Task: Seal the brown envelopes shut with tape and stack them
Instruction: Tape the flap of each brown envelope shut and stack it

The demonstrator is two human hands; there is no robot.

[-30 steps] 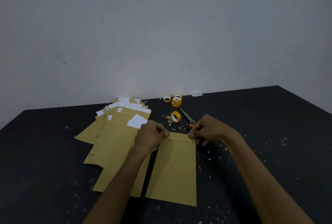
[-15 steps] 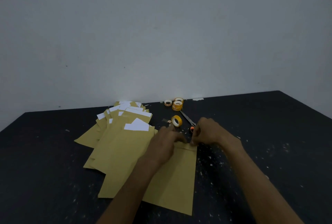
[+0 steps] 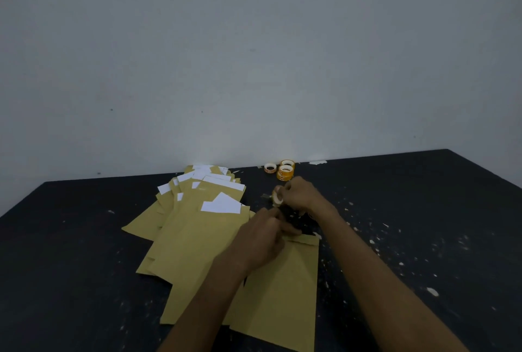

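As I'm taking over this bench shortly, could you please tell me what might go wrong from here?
The envelope under the left hand lies close against the pile, so tape could catch a neighbour too. White scraps litter the table and may stick to tape drawn from the tape roll that the right hand grips.

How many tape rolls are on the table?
4. A small pale roll by the wall; a back yellow roll and a front yellow roll beside it; a fourth roll at the fingertips of the right hand. Others may be hidden behind them.
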